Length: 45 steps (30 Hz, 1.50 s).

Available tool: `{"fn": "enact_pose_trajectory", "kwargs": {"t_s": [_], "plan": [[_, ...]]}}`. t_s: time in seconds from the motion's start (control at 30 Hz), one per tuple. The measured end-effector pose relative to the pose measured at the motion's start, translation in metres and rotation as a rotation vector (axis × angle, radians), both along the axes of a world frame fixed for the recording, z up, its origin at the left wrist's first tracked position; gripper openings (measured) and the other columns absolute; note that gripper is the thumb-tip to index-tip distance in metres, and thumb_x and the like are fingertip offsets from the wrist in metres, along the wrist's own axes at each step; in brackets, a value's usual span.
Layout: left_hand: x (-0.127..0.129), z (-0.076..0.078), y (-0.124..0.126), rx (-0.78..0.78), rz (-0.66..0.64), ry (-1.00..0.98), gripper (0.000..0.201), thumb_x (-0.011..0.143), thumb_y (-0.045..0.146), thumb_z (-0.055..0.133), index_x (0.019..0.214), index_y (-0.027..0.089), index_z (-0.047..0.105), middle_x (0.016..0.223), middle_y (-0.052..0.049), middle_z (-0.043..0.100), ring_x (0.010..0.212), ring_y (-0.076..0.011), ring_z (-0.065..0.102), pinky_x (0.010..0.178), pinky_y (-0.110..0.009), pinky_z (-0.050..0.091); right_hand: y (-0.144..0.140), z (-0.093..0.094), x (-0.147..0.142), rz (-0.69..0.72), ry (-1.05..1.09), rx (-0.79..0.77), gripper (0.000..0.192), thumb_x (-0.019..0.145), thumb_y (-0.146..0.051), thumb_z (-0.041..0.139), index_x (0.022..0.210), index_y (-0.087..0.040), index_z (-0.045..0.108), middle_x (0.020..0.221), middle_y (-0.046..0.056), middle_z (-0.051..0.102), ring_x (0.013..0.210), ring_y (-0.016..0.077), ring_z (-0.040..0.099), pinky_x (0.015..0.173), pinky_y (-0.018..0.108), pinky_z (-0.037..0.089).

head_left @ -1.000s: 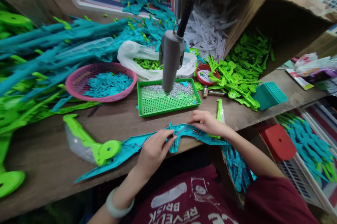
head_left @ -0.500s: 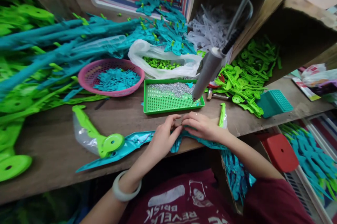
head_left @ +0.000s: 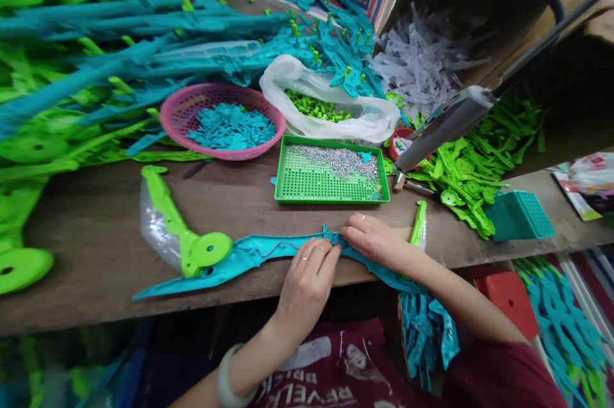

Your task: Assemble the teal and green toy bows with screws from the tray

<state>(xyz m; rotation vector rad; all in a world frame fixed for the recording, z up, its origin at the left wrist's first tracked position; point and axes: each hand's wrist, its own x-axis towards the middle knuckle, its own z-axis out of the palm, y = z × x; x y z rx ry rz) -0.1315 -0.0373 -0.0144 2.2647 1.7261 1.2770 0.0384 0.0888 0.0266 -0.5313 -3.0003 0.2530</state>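
Note:
A long, curved turquoise plastic shell (head_left: 266,248), bow-like in outline, lies along the front of the bench. At its left end sits a lime green arm with a round disc (head_left: 212,249) and a clear plastic piece; another green arm (head_left: 419,222) shows at the right. My left hand (head_left: 307,280) is closed on the shell's near edge at the middle, fingers bent over it. Beside it, my right hand (head_left: 371,238) grips the shell with bent fingers. A small turquoise upright part (head_left: 325,229) stands between the hands. Any small piece under my fingertips is hidden.
Beyond the hands are a green tray of screws (head_left: 330,192), a pink basket (head_left: 167,115) of turquoise pieces and a white bag (head_left: 281,75) of green bits. A grey tool (head_left: 439,126) hangs at right. Turquoise and green parts are piled left.
My left hand has moved lower and its fingers now bend over the shell's near edge. My right hand has shifted slightly, and the small upright part now shows. The camera view has turned.

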Motion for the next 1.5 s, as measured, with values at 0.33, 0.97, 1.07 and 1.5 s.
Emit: {"fn": "enact_pose_trajectory", "kwargs": {"t_s": [0.33,0.97,1.07,1.5], "plan": [[-0.001,0.000,-0.005,0.009,0.074,0.023,0.019,0.097,0.008,0.057,0.114,0.010,0.065,0.121,-0.015,0.072,0.119,-0.0302,0.065,0.103,-0.047,0.052,-0.004,0.014,-0.015,-0.024,-0.087,-0.058,0.021,0.105,-0.022,0.041,0.091,-0.017,0.056,0.088,0.008,0.058,0.079,0.0203,0.051,0.071,0.031,0.043],[-0.007,-0.005,-0.022,0.069,-0.043,-0.053,0.019,0.096,0.005,0.057,0.114,0.008,0.065,0.111,-0.013,0.077,0.111,-0.0262,0.070,0.099,-0.043,0.054,0.005,-0.004,-0.008,0.104,0.296,-0.347,0.009,0.102,-0.020,0.053,0.097,-0.019,0.060,0.092,0.007,0.065,0.087,0.0173,0.061,0.075,0.031,0.055],[-0.006,-0.006,-0.022,0.040,-0.005,-0.102,0.018,0.096,0.007,0.060,0.113,0.007,0.064,0.110,-0.015,0.075,0.114,-0.0274,0.068,0.099,-0.042,0.056,0.003,-0.001,-0.007,0.027,0.287,-0.431,0.008,0.101,-0.020,0.054,0.096,-0.020,0.059,0.092,0.007,0.065,0.087,0.0171,0.062,0.077,0.031,0.055],[-0.006,-0.004,-0.021,-0.001,-0.118,-0.096,0.024,0.100,0.007,0.047,0.115,0.009,0.066,0.110,-0.012,0.075,0.112,-0.0248,0.067,0.098,-0.041,0.055,-0.003,0.000,-0.005,0.020,0.162,-0.305,0.012,0.104,-0.022,0.046,0.099,-0.019,0.056,0.096,0.010,0.064,0.089,0.0188,0.061,0.076,0.032,0.056]]}}
